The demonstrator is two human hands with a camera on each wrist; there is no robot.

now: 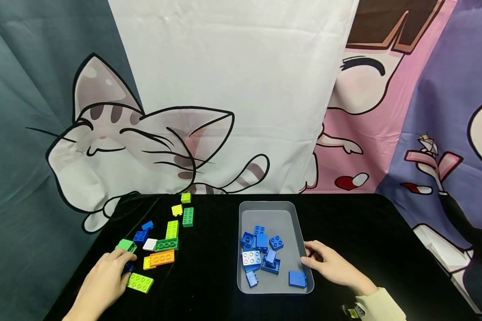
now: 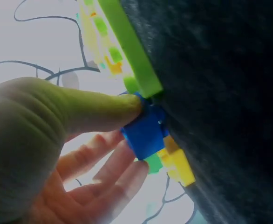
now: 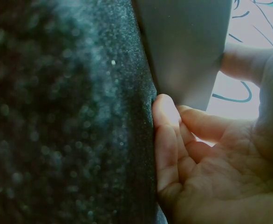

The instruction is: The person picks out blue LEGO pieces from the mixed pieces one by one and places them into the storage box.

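Note:
My left hand is at the left of the table, with a dark blue toy building brick pinched between thumb and fingers. In the head view the hand partly hides that brick. Right beside the thumb lies a lime green brick, and a green brick sits just past the fingertips. My right hand holds the right rim of a grey tray, thumb over the edge and the other fingers along the outer wall. Inside the tray, several blue bricks are heaped on the left, and one blue brick lies apart near the front right corner.
Loose bricks spread over the black cloth left of the tray: an orange brick, a white brick, two blue bricks, and several green and yellow ones. A printed cloth hangs behind the table's back edge.

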